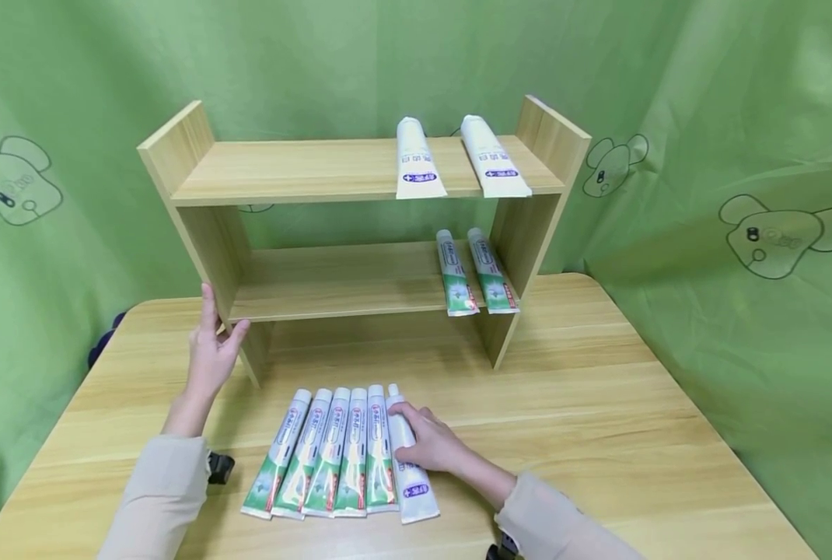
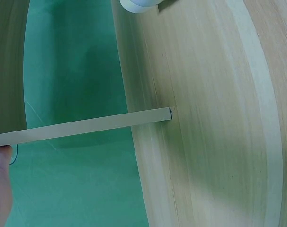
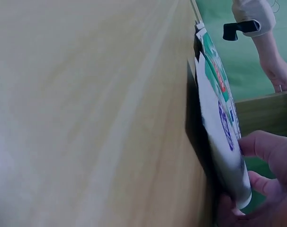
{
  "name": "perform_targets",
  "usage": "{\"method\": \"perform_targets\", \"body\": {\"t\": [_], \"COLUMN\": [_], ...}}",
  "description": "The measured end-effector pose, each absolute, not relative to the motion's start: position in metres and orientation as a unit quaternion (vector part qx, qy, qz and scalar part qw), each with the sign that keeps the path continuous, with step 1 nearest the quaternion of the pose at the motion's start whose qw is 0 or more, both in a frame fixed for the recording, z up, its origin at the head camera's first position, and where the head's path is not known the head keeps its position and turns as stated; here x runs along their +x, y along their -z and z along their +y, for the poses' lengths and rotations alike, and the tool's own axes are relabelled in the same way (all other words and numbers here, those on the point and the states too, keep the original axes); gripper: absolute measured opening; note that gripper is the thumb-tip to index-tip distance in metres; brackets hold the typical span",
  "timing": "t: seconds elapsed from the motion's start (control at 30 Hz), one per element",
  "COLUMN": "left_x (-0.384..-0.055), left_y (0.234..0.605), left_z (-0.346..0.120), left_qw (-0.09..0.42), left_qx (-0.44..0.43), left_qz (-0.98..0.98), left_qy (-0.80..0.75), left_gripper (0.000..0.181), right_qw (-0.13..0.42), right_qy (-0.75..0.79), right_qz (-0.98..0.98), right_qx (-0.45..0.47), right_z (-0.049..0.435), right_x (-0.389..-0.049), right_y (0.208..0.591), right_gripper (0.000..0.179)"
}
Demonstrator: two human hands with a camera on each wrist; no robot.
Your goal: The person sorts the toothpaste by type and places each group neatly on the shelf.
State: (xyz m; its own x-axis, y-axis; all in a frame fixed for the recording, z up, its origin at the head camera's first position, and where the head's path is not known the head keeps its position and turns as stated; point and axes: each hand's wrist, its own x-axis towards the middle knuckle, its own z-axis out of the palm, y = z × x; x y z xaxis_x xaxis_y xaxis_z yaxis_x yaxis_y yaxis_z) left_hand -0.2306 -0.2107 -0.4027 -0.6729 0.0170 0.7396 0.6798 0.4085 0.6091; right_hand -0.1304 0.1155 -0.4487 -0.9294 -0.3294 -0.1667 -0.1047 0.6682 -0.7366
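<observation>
My right hand (image 1: 433, 439) grips a white toothpaste tube (image 1: 416, 498) with a purple logo, thumb on one side and fingers on the other. The tube lies close over the table at the right end of a row of several green-and-white toothpaste tubes (image 1: 332, 451). In the right wrist view, the fingers (image 3: 264, 144) hold it near its cap end, and the cap is hidden. My left hand (image 1: 213, 350) rests against the left side panel of a wooden shelf (image 1: 304, 284), index finger straight along the outside and thumb across the front edge.
Two white toothpaste tubes (image 1: 419, 159) lie on the right of the top board, caps toward the back. Below them, two green-and-white tubes (image 1: 486, 272) lie on the middle board, ends overhanging its front edge. A green curtain (image 1: 304, 62) surrounds the wooden table (image 1: 598, 435).
</observation>
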Motion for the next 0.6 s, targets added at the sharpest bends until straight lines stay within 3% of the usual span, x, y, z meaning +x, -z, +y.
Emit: {"method": "perform_targets", "body": {"t": [0.2, 0.6], "left_x": [-0.2298, -0.2306], "left_y": [0.4024, 0.402], "left_z": [-0.211, -0.2096], "left_qw": [0.33, 0.345], "left_qx": [-0.222, -0.233], "left_qz": [-0.771, -0.768], "left_qy": [0.497, 0.487], "left_gripper": [0.083, 0.086], "right_qw": [0.107, 0.134], "right_qy": [0.427, 0.479], "right_qz": [0.891, 0.858], "right_qx": [-0.111, -0.128], "right_z": [0.1172, 0.1223], "right_x": [-0.1299, -0.1305], "right_y": [0.4486, 0.4537], "right_gripper": [0.064, 0.067]}}
